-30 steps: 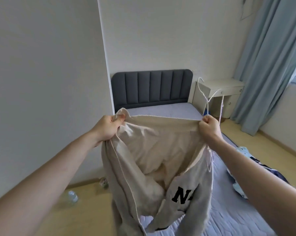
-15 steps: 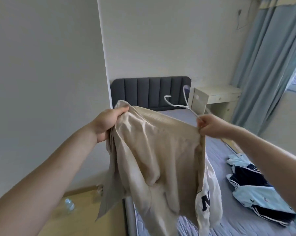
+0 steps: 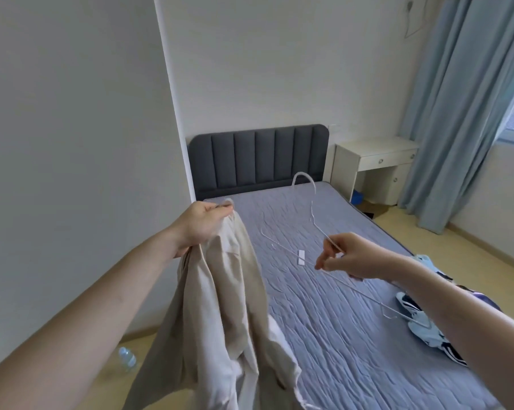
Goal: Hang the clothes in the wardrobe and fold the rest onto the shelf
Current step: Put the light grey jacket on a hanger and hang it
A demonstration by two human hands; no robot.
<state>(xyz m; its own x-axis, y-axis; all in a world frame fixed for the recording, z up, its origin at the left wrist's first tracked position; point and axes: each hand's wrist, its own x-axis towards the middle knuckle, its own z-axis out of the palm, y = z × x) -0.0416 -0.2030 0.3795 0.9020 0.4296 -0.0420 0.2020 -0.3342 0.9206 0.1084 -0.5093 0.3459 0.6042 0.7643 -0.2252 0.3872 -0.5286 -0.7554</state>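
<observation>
My left hand (image 3: 201,224) grips the top edge of a beige jacket (image 3: 226,315), which hangs down from it over the bed's left side. My right hand (image 3: 349,257) holds a thin white wire hanger (image 3: 312,202) by its shoulder bar, fingers curled round the wire. The hanger's hook points up and away toward the headboard. The hanger is apart from the jacket, to its right. A small white tag (image 3: 301,257) sits on the hanger's lower bar.
The bed (image 3: 338,321) has a blue-grey quilted cover and a dark padded headboard (image 3: 258,158). Blue and navy clothes (image 3: 427,329) lie at its right edge. A white side table (image 3: 377,167) and blue curtain (image 3: 457,113) stand at right. A water bottle (image 3: 127,358) lies on the floor left.
My right hand has let go of the jacket's edge and now holds only the hanger. The jacket has dropped to hang from my left hand alone. The view has tilted down.
</observation>
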